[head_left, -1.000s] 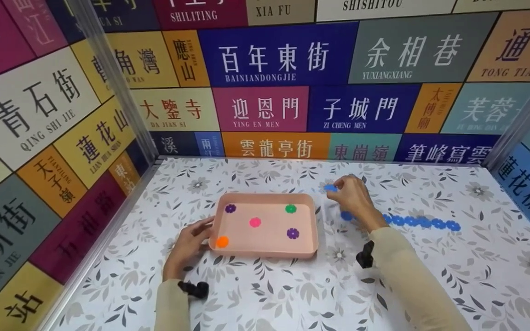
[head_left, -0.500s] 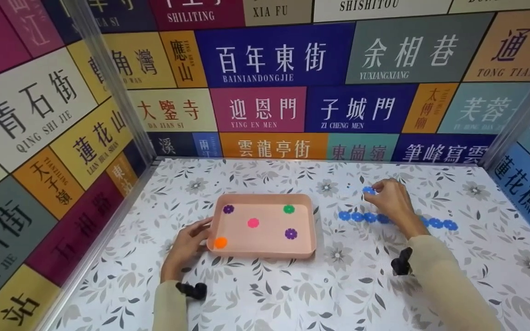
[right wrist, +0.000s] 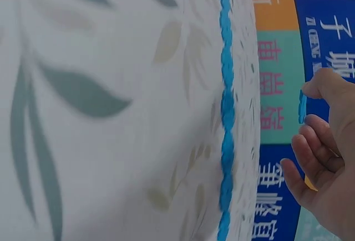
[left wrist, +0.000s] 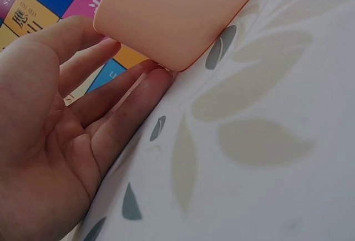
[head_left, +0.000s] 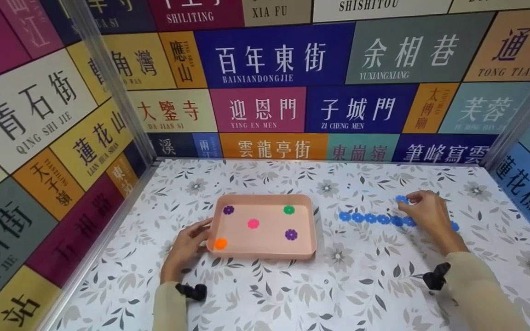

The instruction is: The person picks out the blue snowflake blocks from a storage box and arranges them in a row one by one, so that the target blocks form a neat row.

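Note:
My right hand (head_left: 432, 215) pinches a blue flower-shaped plastic piece (head_left: 401, 199) between thumb and fingertips, raised over a row of similar blue pieces (head_left: 371, 218). Part of that row is hidden behind the hand. In the right wrist view the pinched piece (right wrist: 302, 106) appears edge-on, its other fingers loosely bent. My left hand (head_left: 187, 246) rests at the left side of a shallow pink tray (head_left: 265, 253). Seen from the left wrist, its fingertips meet the tray's lower corner, and the fingers are fairly straight.
Inside the tray lie several flower pieces: two purple (head_left: 291, 234), one green (head_left: 289, 209), one pink (head_left: 253, 223) and one orange (head_left: 220, 243). A leaf-patterned cloth (head_left: 292, 294) covers the table. Walls with coloured sign panels (head_left: 274, 55) enclose the back and sides.
My right hand has carried a blue piece rightward from near the tray, past the left end of the row, to above its right half. The left hand stays at the tray.

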Available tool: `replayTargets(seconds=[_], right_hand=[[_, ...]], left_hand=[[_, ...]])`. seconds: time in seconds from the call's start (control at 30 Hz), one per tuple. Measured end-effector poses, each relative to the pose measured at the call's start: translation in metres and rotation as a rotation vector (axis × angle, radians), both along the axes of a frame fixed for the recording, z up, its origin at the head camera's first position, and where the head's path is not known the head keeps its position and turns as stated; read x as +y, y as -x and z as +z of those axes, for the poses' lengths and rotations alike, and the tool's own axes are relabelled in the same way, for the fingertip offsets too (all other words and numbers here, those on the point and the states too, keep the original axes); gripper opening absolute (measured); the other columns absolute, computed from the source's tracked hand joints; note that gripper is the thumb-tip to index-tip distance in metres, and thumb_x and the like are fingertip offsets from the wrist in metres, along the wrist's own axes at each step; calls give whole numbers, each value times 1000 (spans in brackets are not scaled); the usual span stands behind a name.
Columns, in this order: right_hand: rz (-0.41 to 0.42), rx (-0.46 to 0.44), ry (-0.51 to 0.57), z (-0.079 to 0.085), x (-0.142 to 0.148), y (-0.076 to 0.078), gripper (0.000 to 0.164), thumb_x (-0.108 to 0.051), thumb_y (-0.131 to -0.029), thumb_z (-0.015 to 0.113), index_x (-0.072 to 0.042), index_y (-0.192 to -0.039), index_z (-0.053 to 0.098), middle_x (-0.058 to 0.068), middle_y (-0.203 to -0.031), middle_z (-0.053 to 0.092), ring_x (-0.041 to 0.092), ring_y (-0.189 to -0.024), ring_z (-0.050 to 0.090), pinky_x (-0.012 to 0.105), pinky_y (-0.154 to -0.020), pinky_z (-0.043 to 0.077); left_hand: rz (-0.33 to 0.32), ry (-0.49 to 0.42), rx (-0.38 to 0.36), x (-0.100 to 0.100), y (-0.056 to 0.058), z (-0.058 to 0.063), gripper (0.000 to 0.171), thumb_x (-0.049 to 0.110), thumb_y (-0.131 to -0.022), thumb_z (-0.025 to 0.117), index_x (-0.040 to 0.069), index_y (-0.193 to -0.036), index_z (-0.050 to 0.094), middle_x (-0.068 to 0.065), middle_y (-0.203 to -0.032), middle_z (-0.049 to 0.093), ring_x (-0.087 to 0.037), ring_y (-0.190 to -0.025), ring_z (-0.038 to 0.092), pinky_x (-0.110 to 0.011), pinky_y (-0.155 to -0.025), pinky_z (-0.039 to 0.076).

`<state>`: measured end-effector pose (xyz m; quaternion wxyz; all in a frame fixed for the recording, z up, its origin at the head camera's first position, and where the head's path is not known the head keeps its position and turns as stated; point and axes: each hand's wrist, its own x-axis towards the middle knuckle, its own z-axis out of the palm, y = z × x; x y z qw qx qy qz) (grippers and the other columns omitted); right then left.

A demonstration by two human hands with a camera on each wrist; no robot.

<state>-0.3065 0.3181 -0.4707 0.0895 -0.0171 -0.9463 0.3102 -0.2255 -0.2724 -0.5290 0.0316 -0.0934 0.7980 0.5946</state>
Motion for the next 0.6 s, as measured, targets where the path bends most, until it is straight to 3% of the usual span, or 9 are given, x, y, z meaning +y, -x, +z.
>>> replayTargets(seconds=[0.23, 0.47, 0.6], right_hand=[[-53, -31, 11, -8, 34, -11, 54, -40, -91, 69, 5, -119, 66, 27, -113, 66, 37, -98, 62, 34, -75, 47], [-84, -87, 27, -10, 57, -16, 61, -45, -93, 66, 8, -124, 63, 31, -120, 63, 41, -105, 60, 45, -80, 50], [-117, -114, 19, -11, 70, -20, 62, -44, -94, 64, 9, -126, 61, 31, -121, 61, 40, -105, 59, 42, -77, 49]], left_hand=[[-6, -19, 24, -1, 0, 0, 43, 31, -98, 64, 25, -140, 60, -8, -140, 62, -20, -109, 66, -36, -87, 61], [7, 17, -17, -1, 0, 0, 43, 36, -97, 64, 31, -139, 59, -3, -141, 62, -20, -110, 65, -36, -91, 59], [2, 11, -17, 0, 1, 0, 42, 35, -97, 64, 31, -139, 60, -3, -142, 61, -21, -110, 64, -36, -92, 59]])
